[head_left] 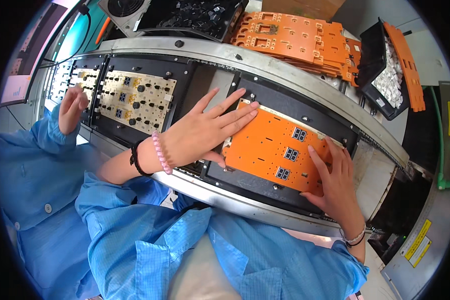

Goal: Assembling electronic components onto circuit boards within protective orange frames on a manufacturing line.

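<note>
An orange perforated plate (265, 145) lies on a circuit board in a black carrier tray (280, 101). Three small dark digit displays (291, 154) show through its openings, and a pale strip of board shows along its far edge. My left hand (200, 132) rests over the plate's left end, fingers spread, thumb at its near left corner. Over the right end lies my right hand (337, 180), fingers apart and touching the plate, with the thumb at the near edge. Neither hand holds anything up.
Metal conveyor rails (185, 46) run along both sides. Left is another carrier with bare boards (150, 107), near a co-worker's hand (73, 109). Behind are stacked orange plates (295, 42), a bin of black pieces (192, 17) and a box of white pieces (389, 82).
</note>
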`<control>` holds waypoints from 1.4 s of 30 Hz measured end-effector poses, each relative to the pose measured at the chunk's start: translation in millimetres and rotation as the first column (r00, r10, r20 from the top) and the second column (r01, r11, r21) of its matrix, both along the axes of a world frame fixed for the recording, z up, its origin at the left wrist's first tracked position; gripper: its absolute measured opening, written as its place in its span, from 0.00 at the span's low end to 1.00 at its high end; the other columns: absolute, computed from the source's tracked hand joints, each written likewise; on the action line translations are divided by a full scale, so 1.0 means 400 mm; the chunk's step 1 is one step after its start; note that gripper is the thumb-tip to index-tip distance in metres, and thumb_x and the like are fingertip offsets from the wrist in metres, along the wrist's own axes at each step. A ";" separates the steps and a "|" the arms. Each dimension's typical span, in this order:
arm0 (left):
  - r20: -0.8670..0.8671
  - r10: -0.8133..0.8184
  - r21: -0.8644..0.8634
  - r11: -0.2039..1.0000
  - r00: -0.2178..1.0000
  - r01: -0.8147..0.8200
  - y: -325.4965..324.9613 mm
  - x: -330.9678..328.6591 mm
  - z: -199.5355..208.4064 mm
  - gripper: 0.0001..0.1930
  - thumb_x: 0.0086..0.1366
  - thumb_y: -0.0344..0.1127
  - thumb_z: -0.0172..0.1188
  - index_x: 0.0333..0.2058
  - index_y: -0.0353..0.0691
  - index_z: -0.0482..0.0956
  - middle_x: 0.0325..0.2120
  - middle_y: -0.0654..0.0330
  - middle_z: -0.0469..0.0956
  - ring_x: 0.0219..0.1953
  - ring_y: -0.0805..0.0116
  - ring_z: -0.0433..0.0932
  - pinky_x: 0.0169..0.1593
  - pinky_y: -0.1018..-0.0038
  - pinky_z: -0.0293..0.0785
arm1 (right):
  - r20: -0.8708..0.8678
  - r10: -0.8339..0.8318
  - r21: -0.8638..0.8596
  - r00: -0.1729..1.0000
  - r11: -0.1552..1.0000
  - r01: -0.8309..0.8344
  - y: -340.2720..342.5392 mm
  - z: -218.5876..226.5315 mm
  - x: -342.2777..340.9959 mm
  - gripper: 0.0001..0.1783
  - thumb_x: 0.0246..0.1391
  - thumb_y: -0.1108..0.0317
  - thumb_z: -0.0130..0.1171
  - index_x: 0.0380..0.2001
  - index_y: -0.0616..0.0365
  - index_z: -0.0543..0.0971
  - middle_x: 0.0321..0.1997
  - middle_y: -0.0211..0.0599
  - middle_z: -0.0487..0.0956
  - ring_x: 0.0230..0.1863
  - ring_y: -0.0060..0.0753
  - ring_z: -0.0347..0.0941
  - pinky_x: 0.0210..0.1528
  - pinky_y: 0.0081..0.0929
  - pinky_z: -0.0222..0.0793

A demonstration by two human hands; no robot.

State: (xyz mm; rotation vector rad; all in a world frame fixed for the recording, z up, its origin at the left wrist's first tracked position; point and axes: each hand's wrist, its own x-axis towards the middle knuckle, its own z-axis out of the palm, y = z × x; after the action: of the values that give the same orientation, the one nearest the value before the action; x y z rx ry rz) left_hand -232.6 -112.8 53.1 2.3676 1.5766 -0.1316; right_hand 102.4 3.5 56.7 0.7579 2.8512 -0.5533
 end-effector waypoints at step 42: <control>0.032 0.044 0.088 0.995 0.999 -0.047 -0.154 0.008 -0.014 0.43 0.63 0.59 0.57 0.72 0.45 0.61 0.74 0.60 0.57 0.74 0.55 0.58 0.72 0.52 0.56 | 0.047 -0.051 -0.035 0.998 0.998 0.053 -0.017 0.008 -0.029 0.70 0.30 0.60 0.82 0.76 0.57 0.51 0.79 0.49 0.52 0.80 0.57 0.45 0.80 0.58 0.38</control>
State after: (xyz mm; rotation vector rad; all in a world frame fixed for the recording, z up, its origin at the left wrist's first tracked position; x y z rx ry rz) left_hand -229.5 -174.4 47.7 2.3855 1.6535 -0.0171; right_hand 90.8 -3.4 59.9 0.8295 2.7784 -0.5849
